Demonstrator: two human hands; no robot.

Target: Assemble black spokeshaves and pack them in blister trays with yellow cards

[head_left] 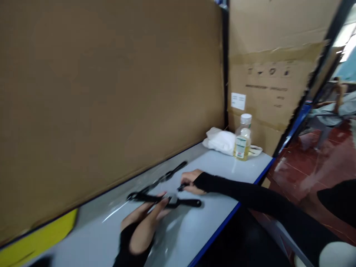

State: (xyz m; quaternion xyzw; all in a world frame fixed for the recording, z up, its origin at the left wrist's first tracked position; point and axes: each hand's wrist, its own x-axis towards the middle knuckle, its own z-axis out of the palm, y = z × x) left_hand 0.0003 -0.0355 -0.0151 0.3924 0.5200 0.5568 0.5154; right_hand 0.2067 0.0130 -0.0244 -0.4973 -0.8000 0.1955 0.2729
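Observation:
The picture is blurred by motion. My left hand [144,224], in a black sleeve, holds a black wristwatch [167,200] by its strap over the pale grey table [194,237]. My right hand [191,181], also black-sleeved, is closed on a small dark tool at the watch's case. A second black strap-like piece [167,176] lies on the table just behind the watch, near the cardboard wall.
A tall cardboard panel [111,92] walls the table's far side. At the table's far end stand a clear bottle with yellow liquid [243,138] and a white cloth bundle [221,141]. A yellow object [36,237] lies at the left. Red floor and a chair [330,111] are right.

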